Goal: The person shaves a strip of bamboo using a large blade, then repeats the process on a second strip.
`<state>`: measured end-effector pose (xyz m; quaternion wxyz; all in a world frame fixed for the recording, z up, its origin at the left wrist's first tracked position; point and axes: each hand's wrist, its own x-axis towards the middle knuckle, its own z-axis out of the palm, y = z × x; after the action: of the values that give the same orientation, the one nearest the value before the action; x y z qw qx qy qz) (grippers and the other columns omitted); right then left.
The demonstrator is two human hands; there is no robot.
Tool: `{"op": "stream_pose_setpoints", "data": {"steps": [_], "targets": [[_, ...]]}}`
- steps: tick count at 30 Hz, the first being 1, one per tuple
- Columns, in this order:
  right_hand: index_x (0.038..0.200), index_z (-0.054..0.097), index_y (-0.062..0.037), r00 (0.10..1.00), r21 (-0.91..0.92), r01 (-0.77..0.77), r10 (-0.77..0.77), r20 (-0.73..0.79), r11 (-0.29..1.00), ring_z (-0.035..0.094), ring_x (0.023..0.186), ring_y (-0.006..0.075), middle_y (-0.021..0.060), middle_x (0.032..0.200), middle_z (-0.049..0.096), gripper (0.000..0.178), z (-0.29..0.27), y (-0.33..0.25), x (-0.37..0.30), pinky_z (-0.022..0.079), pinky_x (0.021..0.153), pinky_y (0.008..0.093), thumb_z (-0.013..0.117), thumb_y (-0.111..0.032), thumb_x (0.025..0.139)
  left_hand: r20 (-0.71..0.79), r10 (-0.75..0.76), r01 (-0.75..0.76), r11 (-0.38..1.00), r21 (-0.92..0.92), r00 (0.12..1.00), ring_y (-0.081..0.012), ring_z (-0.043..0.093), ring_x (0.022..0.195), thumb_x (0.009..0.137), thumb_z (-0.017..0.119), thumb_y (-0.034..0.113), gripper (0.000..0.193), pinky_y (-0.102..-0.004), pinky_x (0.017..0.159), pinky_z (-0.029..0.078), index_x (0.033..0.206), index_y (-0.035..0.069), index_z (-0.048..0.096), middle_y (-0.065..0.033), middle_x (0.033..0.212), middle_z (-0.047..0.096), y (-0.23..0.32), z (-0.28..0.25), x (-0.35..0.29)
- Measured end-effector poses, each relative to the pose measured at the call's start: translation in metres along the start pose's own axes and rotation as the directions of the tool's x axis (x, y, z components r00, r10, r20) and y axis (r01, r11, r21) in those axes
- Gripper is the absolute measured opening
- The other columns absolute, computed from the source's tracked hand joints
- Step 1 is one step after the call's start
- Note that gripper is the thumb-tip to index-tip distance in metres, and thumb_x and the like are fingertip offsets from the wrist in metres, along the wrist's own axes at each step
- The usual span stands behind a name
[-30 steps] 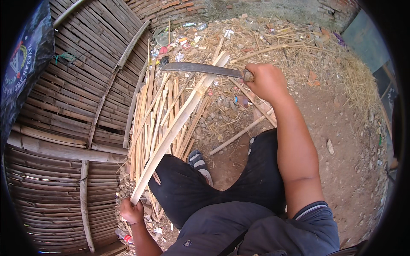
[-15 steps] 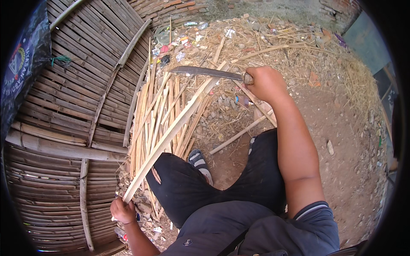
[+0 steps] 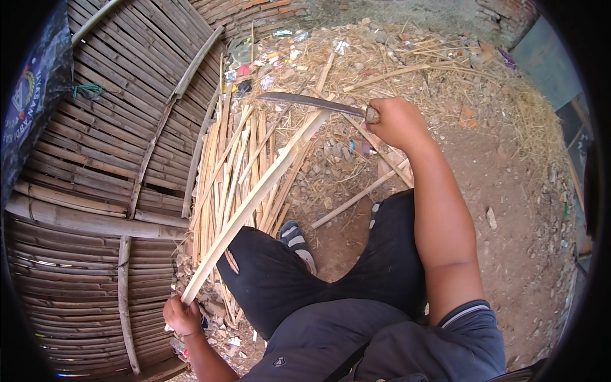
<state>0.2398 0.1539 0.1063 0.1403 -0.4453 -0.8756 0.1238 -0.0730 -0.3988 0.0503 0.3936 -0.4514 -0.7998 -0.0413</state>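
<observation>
My left hand [image 3: 182,316] is closed round the near end of a long, pale bamboo strip [image 3: 245,213]. The strip slants up and away to the right, passing over my left knee. At its far end lies the dark blade of a machete [image 3: 312,102], which crosses the strip and seems to touch it; the tip points left. My right hand [image 3: 398,122] is closed round the machete's handle, arm stretched forward. Under and beyond the strip, many cut bamboo strips [image 3: 223,162] lie heaped on the ground.
A slatted bamboo wall [image 3: 95,153] rises close on my left, with a dark printed banner [image 3: 38,95] at its edge. Straw, rubble and litter cover the ground up to a brick wall [image 3: 356,11]. A loose bamboo stick [image 3: 356,197] lies between my feet.
The machete has shifted slightly to the right, its handle end dipping and its tip rising a little. The strip's far end now shows just at the blade. My left hand has hardly moved.
</observation>
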Motion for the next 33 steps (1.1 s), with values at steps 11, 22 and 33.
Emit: {"op": "stream_pose_setpoints", "data": {"steps": [11, 22, 33], "targets": [[0.096, 0.074, -0.0134, 0.975, 0.155, 0.223, -0.221, -0.035, 0.962, 0.071, 0.087, 0.0365, 0.0142, 0.084, 0.073, 0.026, 0.001, -0.015, -0.005, 0.056, 0.075, 0.0490, 0.083, -0.033, 0.080, 0.109, -0.158, 0.175, 0.970, -0.170, 0.981, -0.0415, 0.054, 0.061, 0.074, 0.072, 0.006, 0.017, -0.0506, 0.055, 0.042, 0.080, 0.004, 0.056, -0.0165, 0.069, 0.053, 0.001, 0.016, -0.019], [0.094, 0.071, -0.0110, 0.968, 0.176, 0.217, -0.187, -0.168, 0.960, 0.071, 0.086, 0.0370, 0.0146, 0.086, 0.072, 0.028, 0.006, -0.012, -0.007, 0.056, 0.076, 0.0492, 0.083, -0.031, 0.079, 0.184, -0.215, 0.259, 0.930, -0.260, 0.959, -0.0427, 0.059, 0.063, 0.070, 0.071, 0.006, 0.013, -0.0506, 0.058, 0.046, 0.077, 0.004, 0.060, -0.0182, 0.069, 0.059, 0.014, 0.026, -0.025], [0.099, 0.074, -0.0128, 0.988, 0.150, -0.031, 0.053, -0.147, 0.988, 0.071, 0.087, 0.0357, 0.0138, 0.089, 0.074, 0.031, -0.010, 0.008, -0.001, 0.056, 0.075, 0.0477, 0.083, -0.036, 0.081, 0.107, -0.177, 0.191, 0.971, -0.144, 0.978, -0.0413, 0.058, 0.061, 0.073, 0.072, 0.011, 0.014, -0.0513, 0.055, 0.044, 0.080, 0.006, 0.061, -0.0171, 0.068, 0.058, 0.009, 0.021, -0.022]]}}
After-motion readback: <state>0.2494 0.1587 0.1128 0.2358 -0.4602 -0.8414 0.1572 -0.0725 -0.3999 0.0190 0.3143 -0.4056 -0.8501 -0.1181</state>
